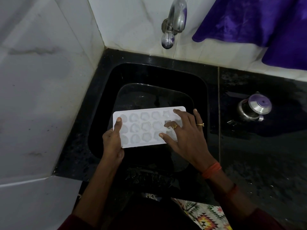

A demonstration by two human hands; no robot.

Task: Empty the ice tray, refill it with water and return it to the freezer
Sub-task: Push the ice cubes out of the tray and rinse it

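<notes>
From my remote station I saw a corner where a left wall (41, 80) and a back wall (132, 25) of white, grey-veined tile met, with a chrome tap (176, 19) fixed to the back wall and a purple cloth (257, 19) hanging over it at the upper right. Below them ran a glossy black speckled stone bench (265, 155), with a black sink (99, 90) sunk into it against the corner and a lidded steel pot (253, 107) standing well to the sink's right. The light was dim and cool, and at the bottom edge I made out a patterned mat (206, 216) on the floor.
</notes>
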